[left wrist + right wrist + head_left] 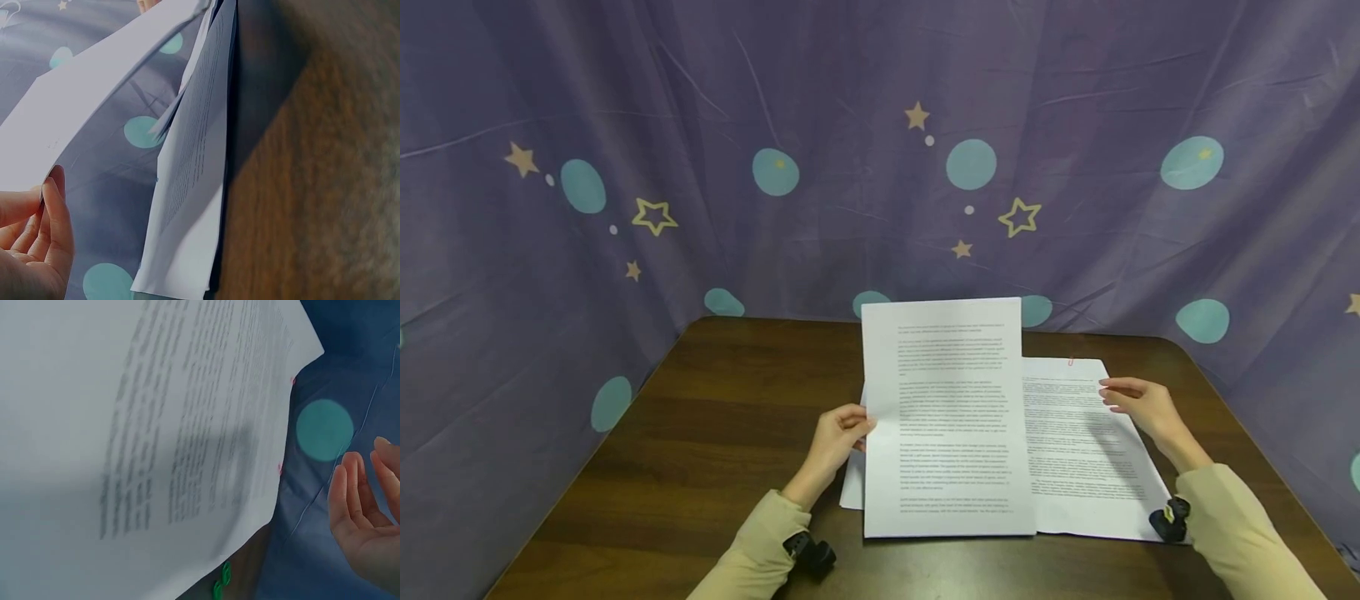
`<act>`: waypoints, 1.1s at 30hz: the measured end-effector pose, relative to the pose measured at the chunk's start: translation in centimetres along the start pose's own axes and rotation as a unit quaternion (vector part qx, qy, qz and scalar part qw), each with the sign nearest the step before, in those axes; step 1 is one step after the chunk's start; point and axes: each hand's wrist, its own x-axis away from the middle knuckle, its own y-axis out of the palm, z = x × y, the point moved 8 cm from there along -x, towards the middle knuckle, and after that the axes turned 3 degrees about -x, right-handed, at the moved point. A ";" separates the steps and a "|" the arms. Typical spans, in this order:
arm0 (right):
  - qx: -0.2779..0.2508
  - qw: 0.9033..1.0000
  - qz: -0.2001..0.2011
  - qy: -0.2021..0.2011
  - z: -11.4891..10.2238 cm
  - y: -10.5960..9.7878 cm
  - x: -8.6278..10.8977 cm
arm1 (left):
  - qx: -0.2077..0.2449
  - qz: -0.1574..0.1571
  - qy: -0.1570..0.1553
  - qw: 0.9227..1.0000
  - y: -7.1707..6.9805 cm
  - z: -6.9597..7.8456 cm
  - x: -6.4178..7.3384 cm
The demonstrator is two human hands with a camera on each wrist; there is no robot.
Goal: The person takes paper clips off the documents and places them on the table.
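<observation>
My left hand [838,435] pinches the left edge of a printed paper sheaf [943,417] between thumb and fingers. The sheaf is raised and faces me. In the left wrist view, thumb and fingertips of that hand [40,228] meet at its edge. Printed papers [1075,450] lie on the table behind and to the right, with a red paper clip [1071,362] on their top edge. Over the right side of these papers, my right hand [1150,408] has loosely bent fingers and holds nothing. In the right wrist view this hand [372,512] is apart from the paper [187,444].
The brown wooden table [737,392] runs back to a purple patterned curtain [850,233]. Green paper clips [222,578] show beside the paper in the right wrist view. A paper corner [852,487] pokes out left of the raised sheaf.
</observation>
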 end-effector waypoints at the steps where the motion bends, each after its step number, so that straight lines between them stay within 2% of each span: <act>1: 0.000 1.000 -0.004 -0.005 -0.2 0.3 -0.1 | 0.001 0.000 -0.001 1.000 0.0 0.0 0.0; 7: -0.004 0.999 -0.025 -0.032 -0.5 2.1 -0.8 | 0.002 0.005 0.001 1.000 0.1 0.2 0.1; 10: -0.027 0.998 -0.036 -0.049 -1.5 2.9 -0.7 | 0.000 0.007 -0.003 1.000 0.1 0.1 0.1; 12: -0.044 0.997 -0.047 -0.045 -3.5 3.3 0.0 | -0.001 0.009 -0.005 1.000 0.1 0.0 0.1; 18: -0.058 0.992 -0.103 -0.047 -13.7 4.2 4.1 | -0.004 0.012 0.002 1.000 0.0 0.2 0.2; 21: -0.054 0.990 -0.117 -0.051 -16.3 4.7 5.1 | -0.003 0.012 0.008 1.000 0.0 0.3 0.2; 26: -0.058 0.989 -0.129 -0.041 -16.9 5.8 5.4 | -0.003 0.012 0.009 1.000 0.0 0.2 0.3; 33: -0.106 0.981 -0.159 -0.040 -17.3 7.3 6.1 | -0.005 0.016 -0.002 1.000 0.0 0.0 0.3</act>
